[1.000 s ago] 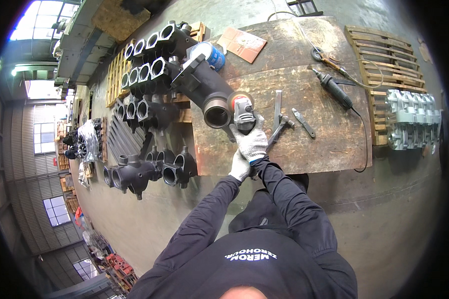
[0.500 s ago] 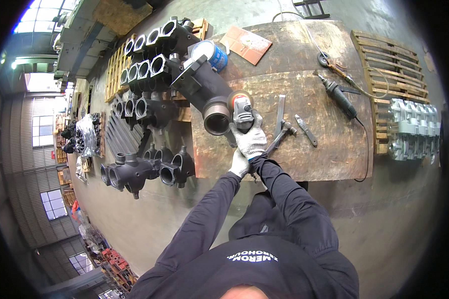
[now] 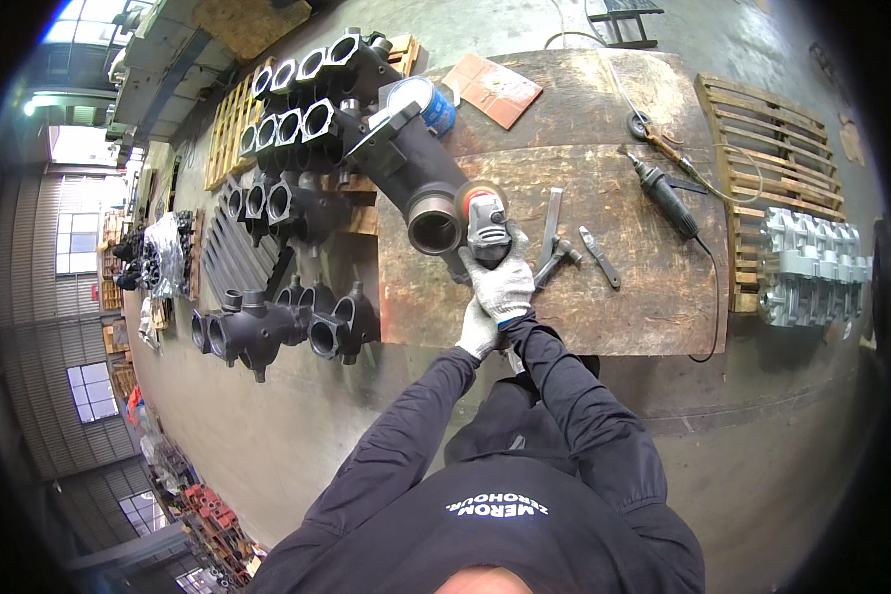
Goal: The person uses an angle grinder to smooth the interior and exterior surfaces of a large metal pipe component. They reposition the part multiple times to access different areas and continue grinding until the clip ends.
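Observation:
Both of my hands wear pale knitted gloves and are closed around an angle grinder (image 3: 486, 226). My right hand (image 3: 506, 285) wraps its body just behind the grey head. Lower down and to the left, my left hand (image 3: 478, 329) grips the rear part, most of which is hidden by the gloves. The grinder's disc, with an orange-red face, is right beside the open round end of a large dark cast-metal pipe fitting (image 3: 406, 163). Whether disc and metal touch, I cannot tell. This fitting lies slanted over the stained worktable (image 3: 653, 307).
Right of my hands lie a hammer (image 3: 561, 259), a flat metal bar (image 3: 551, 223) and a flat hand tool (image 3: 599, 257). A corded grinder (image 3: 668, 196) rests farther right. Beyond the fitting are a blue can (image 3: 436, 111) and a reddish-brown tile (image 3: 495, 89). Several dark castings (image 3: 247, 332) stand left.
The scene has shifted slightly in view. Still held in both hands, the grinder has stayed by the fitting's round end, with only a small shift of its head.

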`<state>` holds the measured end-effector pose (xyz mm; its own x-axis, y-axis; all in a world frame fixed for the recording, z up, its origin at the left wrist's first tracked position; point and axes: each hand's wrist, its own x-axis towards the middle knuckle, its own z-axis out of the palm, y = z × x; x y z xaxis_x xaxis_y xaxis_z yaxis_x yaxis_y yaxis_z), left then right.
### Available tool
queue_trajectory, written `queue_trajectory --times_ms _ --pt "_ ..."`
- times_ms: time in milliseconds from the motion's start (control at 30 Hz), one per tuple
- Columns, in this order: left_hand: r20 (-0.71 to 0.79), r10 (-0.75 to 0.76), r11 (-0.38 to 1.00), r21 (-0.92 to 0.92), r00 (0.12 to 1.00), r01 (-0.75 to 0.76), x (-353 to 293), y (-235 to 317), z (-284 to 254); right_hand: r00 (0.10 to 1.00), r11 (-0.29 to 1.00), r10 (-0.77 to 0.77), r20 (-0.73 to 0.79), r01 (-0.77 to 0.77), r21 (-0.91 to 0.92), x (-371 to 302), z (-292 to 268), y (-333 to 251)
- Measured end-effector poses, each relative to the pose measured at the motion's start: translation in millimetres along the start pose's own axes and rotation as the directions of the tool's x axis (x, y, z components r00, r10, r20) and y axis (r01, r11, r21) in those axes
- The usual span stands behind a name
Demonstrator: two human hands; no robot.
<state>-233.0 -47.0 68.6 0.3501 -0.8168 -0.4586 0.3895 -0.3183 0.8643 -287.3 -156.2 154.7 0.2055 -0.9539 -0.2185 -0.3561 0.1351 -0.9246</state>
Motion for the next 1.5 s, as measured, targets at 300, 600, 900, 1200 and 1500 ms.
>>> queue_trajectory --times_ms 300,600,900,1200,1500 --pt "-0.051 0.035 0.997 0.064 0.998 -0.031 15 0 5 1.000 0.997 -0.019 0.021 0.021 -0.068 17 6 1" --pt "-0.073 0.062 0.997 0.051 0.995 -0.059 37 -8 13 0.997 0.993 -0.009 0.081 0.019 -0.119 37 11 10" --pt "0.008 0.059 0.983 0.175 0.998 -0.059 9 -9 25 0.995 0.993 -0.089 0.051 0.092 -0.067 15 -7 4" --pt "0.018 0.121 0.863 0.493 0.992 -0.114 6 -2 27 0.989 0.986 -0.136 0.049 0.140 -0.086 15 -13 -6" --pt "-0.058 0.140 0.976 0.174 0.989 -0.128 36 -12 26 0.985 0.985 -0.100 0.139 0.118 -0.128 43 0 -2"
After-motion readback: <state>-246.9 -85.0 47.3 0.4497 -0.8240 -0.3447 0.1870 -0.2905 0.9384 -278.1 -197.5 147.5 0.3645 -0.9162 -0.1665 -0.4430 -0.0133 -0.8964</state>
